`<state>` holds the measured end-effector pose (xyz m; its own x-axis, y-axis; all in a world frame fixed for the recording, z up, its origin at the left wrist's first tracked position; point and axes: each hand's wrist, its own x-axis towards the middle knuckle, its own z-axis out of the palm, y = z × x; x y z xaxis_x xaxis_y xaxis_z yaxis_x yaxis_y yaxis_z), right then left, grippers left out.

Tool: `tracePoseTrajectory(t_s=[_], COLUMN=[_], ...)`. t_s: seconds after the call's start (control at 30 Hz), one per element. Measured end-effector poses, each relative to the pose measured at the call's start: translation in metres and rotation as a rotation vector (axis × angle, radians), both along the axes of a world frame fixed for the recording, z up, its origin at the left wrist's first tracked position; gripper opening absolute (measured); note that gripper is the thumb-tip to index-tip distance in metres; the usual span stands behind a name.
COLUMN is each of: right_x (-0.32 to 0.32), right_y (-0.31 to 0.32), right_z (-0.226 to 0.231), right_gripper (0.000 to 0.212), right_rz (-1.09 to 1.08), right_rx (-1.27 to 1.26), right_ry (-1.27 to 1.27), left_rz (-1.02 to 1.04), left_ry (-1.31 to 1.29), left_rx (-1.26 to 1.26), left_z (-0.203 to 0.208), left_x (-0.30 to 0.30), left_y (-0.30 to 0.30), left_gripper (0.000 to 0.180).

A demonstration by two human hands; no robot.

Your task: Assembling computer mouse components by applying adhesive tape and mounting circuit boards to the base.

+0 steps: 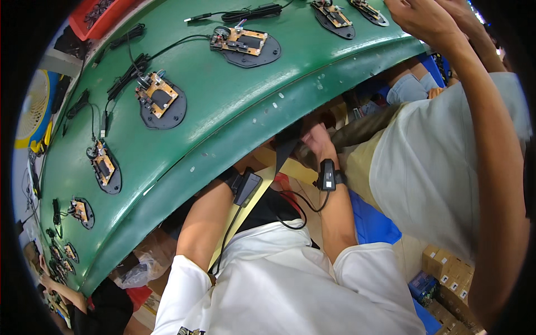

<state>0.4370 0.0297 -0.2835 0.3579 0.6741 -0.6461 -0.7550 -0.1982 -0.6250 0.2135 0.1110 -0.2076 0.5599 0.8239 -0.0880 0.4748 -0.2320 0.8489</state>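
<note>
Both my arms reach below the front edge of a green work table (223,148). My left hand (250,162) is mostly hidden under that edge; only skin near the wrist shows, and its fingers are out of sight. My right hand (317,138) is under the edge too, its fingers blurred and partly in shadow, so their grip is unclear. Beside it hangs a dark flat piece (287,146), and I cannot tell if the hand touches it. A long yellow strip (254,204) runs between my forearms. Each wrist wears a black cabled device.
Opened computer mouse bases with circuit boards, such as this one (160,103) and another (245,47), line the table with black cables (259,12). A co-worker's arm (486,128) and torso crowd my right. Cardboard boxes (449,271) and a red bin (99,19) stand around.
</note>
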Motion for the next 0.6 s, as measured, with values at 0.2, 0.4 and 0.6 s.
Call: tracePoseTrajectory(t_s=[0.2,0.4,0.6], right_x=[-0.032,-0.064,-0.07], right_y=[-0.005,-0.005,0.002], right_z=[-0.015,-0.001,-0.011], right_gripper=[0.045,0.035,0.029], right_rz=[-0.169,-0.223,-0.215], right_rx=[0.005,-0.015,-0.019], right_ry=[-0.021,-0.317,-0.344], left_rz=[0.011,0.032,0.059], left_ry=[-0.012,-0.011,0.031], left_rx=[0.019,0.022,-0.076], left_z=[-0.008,-0.015,-0.051], left_x=[0.004,0.001,0.004], left_y=[0.001,-0.005,-0.004], left_gripper=[0.054,0.055,0.055])
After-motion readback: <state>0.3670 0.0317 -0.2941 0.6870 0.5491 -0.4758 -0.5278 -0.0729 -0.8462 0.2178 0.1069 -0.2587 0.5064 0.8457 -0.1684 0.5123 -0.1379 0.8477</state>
